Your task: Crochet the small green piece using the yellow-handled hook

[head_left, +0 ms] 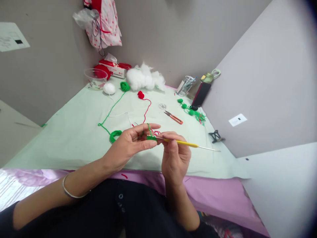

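My left hand [132, 140] pinches a small piece of green crochet work [151, 137] between thumb and fingers, and a green strand runs up over its raised index finger. My right hand [176, 155] grips a crochet hook [185, 143] by its yellow handle. One metal end of the hook reaches to the green piece; the other points out to the right. Whether the tip sits inside a stitch is too small to tell. Just left of my left hand lies a loose coil of green yarn [114, 136], its strand leading back to a green yarn ball [124, 86].
Orange-handled thread snips [175, 118] lie beyond my right hand, near a small clear dish [162, 106]. At the back are white stuffing [143, 77], a white yarn ball [109, 88], a red yarn ball [141, 95] and a clear tub [95, 81]. Green crocheted pieces [191, 112] and a bottle [207, 77] stand right.
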The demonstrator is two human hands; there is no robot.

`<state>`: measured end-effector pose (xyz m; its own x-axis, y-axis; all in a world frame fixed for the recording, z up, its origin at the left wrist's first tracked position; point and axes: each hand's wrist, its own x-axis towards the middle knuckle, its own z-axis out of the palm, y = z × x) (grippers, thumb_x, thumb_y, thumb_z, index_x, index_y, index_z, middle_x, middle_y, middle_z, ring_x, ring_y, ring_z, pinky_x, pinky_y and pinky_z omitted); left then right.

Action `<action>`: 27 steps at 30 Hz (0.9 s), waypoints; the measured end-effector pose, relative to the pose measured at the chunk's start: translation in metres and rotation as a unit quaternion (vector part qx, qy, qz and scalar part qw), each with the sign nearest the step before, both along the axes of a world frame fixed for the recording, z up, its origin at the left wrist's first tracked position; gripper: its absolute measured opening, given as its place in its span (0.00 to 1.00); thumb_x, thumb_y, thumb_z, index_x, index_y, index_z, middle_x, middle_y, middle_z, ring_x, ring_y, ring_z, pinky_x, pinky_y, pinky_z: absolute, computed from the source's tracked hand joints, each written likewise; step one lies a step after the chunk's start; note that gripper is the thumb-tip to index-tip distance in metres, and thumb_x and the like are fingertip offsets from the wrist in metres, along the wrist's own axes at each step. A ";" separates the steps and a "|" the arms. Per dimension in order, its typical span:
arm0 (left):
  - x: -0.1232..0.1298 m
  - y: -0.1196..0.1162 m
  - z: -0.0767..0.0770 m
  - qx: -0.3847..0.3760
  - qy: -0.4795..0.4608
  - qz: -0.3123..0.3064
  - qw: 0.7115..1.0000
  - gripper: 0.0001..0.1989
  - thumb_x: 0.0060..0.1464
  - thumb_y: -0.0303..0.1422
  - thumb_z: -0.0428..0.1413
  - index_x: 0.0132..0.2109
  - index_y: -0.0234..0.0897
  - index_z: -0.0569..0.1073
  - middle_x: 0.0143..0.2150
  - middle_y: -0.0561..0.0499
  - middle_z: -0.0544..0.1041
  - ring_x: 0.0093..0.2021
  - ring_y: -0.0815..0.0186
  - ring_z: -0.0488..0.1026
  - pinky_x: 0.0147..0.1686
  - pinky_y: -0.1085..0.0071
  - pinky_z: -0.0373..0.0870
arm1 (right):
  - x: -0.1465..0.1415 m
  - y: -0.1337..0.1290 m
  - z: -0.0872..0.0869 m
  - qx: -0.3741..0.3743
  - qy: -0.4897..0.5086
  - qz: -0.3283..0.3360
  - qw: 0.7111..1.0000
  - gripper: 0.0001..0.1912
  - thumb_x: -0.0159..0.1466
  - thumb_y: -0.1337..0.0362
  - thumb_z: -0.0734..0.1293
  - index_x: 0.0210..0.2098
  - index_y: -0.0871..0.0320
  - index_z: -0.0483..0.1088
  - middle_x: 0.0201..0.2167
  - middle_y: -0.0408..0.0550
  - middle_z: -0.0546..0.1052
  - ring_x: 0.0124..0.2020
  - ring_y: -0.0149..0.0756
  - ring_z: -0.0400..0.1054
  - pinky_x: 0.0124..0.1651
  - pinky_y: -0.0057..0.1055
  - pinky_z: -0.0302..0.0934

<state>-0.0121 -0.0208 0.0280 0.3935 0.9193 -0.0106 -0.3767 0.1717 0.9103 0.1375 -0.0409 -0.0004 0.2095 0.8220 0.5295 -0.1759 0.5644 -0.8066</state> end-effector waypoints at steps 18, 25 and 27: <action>-0.003 -0.005 -0.002 0.053 0.035 -0.039 0.997 0.22 0.56 0.33 0.69 0.58 0.44 0.80 0.53 0.49 0.82 0.55 0.60 0.76 0.58 0.64 0.69 | 0.009 0.000 0.003 0.038 -0.081 -0.024 0.996 0.07 0.71 0.63 0.69 0.43 0.50 0.81 0.37 0.46 0.82 0.42 0.36 0.77 0.43 0.36 0.73; -0.005 -0.003 0.001 0.059 0.035 -0.046 0.997 0.20 0.61 0.34 0.66 0.59 0.42 0.79 0.50 0.48 0.83 0.54 0.60 0.77 0.57 0.64 0.71 | 0.011 -0.001 0.002 0.043 -0.118 -0.063 0.990 0.09 0.72 0.63 0.67 0.45 0.48 0.81 0.39 0.46 0.84 0.44 0.38 0.79 0.44 0.39 0.75; -0.004 -0.003 0.002 0.051 0.036 -0.032 0.998 0.25 0.58 0.33 0.68 0.62 0.42 0.78 0.47 0.50 0.82 0.51 0.61 0.77 0.54 0.65 0.73 | 0.011 -0.001 0.001 0.047 -0.131 -0.064 0.988 0.09 0.72 0.63 0.68 0.45 0.48 0.81 0.39 0.46 0.84 0.44 0.39 0.79 0.45 0.40 0.75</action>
